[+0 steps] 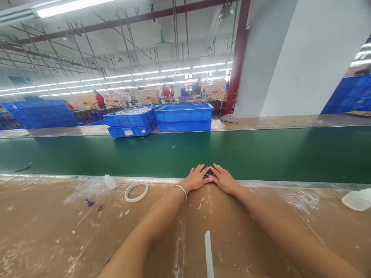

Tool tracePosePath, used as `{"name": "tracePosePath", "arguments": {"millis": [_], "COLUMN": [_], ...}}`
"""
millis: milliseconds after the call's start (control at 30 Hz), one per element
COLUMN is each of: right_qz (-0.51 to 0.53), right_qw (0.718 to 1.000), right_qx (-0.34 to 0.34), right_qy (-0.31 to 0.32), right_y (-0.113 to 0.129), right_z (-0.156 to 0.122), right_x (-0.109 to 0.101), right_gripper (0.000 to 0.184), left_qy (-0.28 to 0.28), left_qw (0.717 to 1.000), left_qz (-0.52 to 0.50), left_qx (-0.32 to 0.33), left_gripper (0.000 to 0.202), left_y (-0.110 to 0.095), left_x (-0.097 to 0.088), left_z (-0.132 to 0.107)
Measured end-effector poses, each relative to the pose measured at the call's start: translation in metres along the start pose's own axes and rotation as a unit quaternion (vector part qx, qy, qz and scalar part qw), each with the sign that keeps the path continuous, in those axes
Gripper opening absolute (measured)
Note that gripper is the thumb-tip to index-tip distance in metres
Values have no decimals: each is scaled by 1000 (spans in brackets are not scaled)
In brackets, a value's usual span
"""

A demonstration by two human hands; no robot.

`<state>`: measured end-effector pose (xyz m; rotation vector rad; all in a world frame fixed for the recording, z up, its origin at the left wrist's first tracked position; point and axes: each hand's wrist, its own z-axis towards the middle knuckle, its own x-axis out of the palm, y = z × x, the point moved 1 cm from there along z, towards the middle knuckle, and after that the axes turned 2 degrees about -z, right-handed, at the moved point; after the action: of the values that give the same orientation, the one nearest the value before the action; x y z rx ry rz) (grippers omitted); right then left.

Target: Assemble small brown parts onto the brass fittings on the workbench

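Note:
A small heap of dark, shiny bits (pixel 210 173) lies at the near edge of the green belt, too small to tell its kind. My left hand (pixel 197 177) rests at its left side, fingers stretched forward and a little apart, a pale bangle on the wrist. From the right, my right hand (pixel 223 179) meets it with fingers likewise extended, so the two hands cup the heap between them. Fingers and thumbs partly cover it. Closer to me, a pale strip of tape (pixel 208 253) lies on the brown tabletop (pixel 232 239).
A tape roll (pixel 126 194) and a small white bottle (pixel 110 182) are left of my hands. A translucent container (pixel 358 200) is far right. Beyond the green conveyor belt (pixel 275 150) stand stacked blue crates (pixel 184 113). People in red work in the background.

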<state>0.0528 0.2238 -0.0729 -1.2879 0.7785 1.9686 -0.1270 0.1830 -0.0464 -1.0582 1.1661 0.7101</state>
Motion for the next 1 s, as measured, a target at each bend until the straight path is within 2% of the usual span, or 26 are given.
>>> {"name": "tracePosePath", "arguments": {"millis": [167,367,467,567,667,733,800,900,1000], "right_qz": [15,54,73,89,105,116,130,155,191], "right_qw": [1000,998,996,992,989,986,984,981,976], "right_qx": [-9,7,36,67,83,99,112,106,82], "right_qy": [-3,-15,-36,-60,-67,-63,-53,-39,-59], "right_y": [-28,-35,-36,-39,-36,-27,-12,17,44], "right_z": [44,75,79,70,41,7,-38,-119,-202], "right_x": [16,29,15,-15,-53,-78,-100,-121,-122], "right_gripper": [38,38,38,38,36,37,39,49,47], "left_qy": [-6,-12,-27,-63,-80,-65,-34,-4,-4], "left_qw": [1000,1000,998,995,993,993,993,988,981], "left_qz": [1,-4,-19,-36,-50,-59,-69,-87,-106], "left_qx": [1,-28,-52,-73,-76,-80,-94,-129,-161], "left_gripper": [64,58,61,67,62,56,51,43,36], "left_y": [27,41,36,28,22,19,17,9,-2], "left_x": [0,-4,-17,-45,-79,-99,-112,-119,-115], "left_z": [46,69,70,57,19,-22,-71,-149,-220]}}
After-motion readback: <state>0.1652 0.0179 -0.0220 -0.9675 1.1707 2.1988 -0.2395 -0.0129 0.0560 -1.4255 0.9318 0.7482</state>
